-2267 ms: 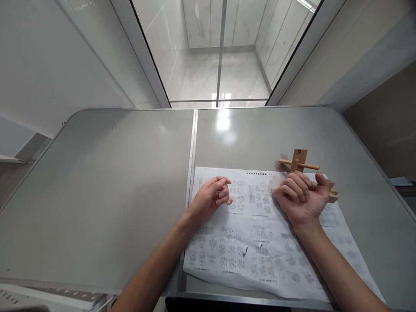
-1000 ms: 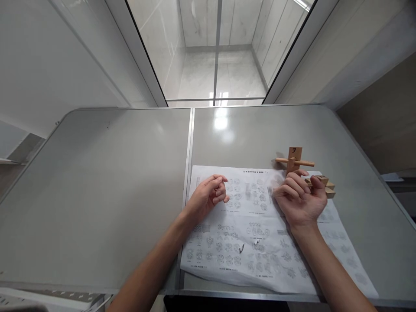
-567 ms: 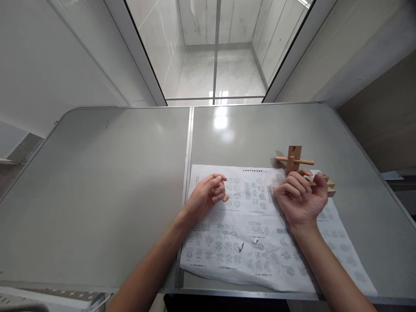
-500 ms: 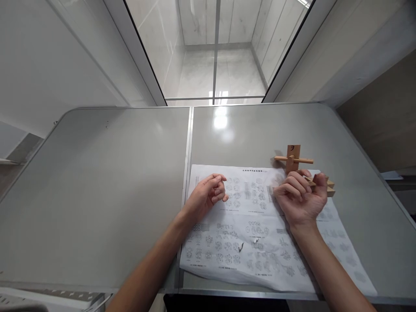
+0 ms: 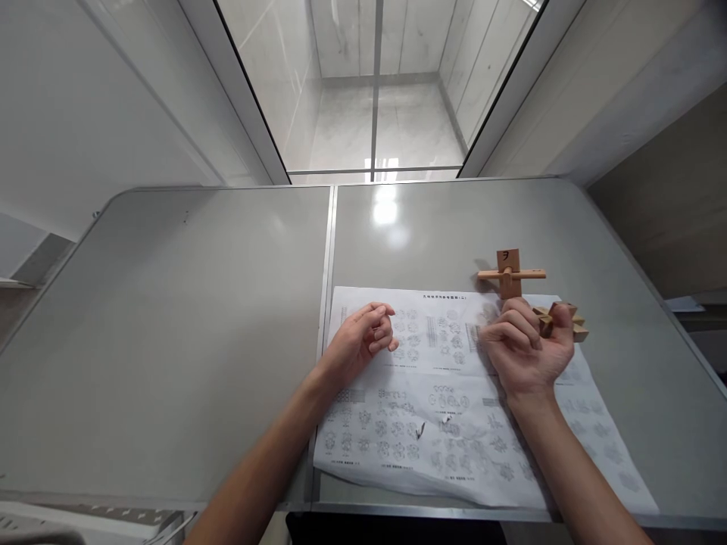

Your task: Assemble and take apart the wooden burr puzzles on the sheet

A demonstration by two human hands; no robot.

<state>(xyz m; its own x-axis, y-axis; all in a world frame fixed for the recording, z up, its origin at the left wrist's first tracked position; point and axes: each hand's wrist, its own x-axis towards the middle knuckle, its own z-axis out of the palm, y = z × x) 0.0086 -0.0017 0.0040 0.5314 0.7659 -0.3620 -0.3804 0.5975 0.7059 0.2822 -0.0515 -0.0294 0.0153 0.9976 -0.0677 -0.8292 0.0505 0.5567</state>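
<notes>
My left hand (image 5: 363, 337) rests on the printed paper sheet (image 5: 397, 386), its fingers loosely curled and apart with nothing in them. Farther right, my right hand (image 5: 525, 348) is turned palm up, fingers bent and thumb raised, closed on a wooden interlocking puzzle. A flat upright piece (image 5: 510, 286) with a dark mark and a thin rod across it stands out beyond the fingers. Past the thumb, several lighter crossed wooden sticks (image 5: 579, 333) show. My fingers hide where these parts meet and the exact grip.
The sheet carries small diagrams and has a torn spot (image 5: 420, 431) near its lower middle. It lies on the right half of a grey table (image 5: 238, 303) with a metal seam (image 5: 329, 242). A glass window (image 5: 391, 129) stands behind the far edge.
The upright wooden piece has shifted slightly left and away from me. The crossed sticks have turned a little, with more showing beside my right thumb. My left hand stays in place.
</notes>
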